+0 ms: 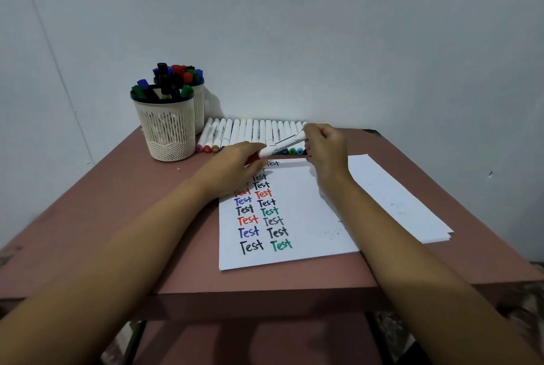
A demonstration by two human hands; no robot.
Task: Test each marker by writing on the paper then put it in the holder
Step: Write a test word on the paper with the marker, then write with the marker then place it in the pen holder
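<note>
Holding one white marker [284,144] btwn both hands, over the top edge of the paper [309,217]. The left hand [235,167] has its fingers curled round the lower end, where a bit of red-orange shows under them. The right hand [325,147] grips the upper end w/ curled fingers. The marker is tilted, rising from left to right, and crosses in front of the cap ends of the marker row [250,132]. Whether the cap is on or off cannot be told.

- Paper: a white sheet in the centre of the table [117,202], bearing two columns of the word "Test" in black, blue, red and green. The left hand covers the upper left entries.
- Spare sheets [397,197]: a white stack to the right, partly under the written sheet.
- Marker row: white barrels laid side by side along the back edge by the wall [323,41], coloured caps toward the person.
- Front holder [167,129]: a cream mesh cup at back left w/ markers standing in it, showing black, green and blue caps.
- Rear holder [200,105]: just behind the front one and partly hidden by it, also full, showing red, blue, green and black caps.
</note>
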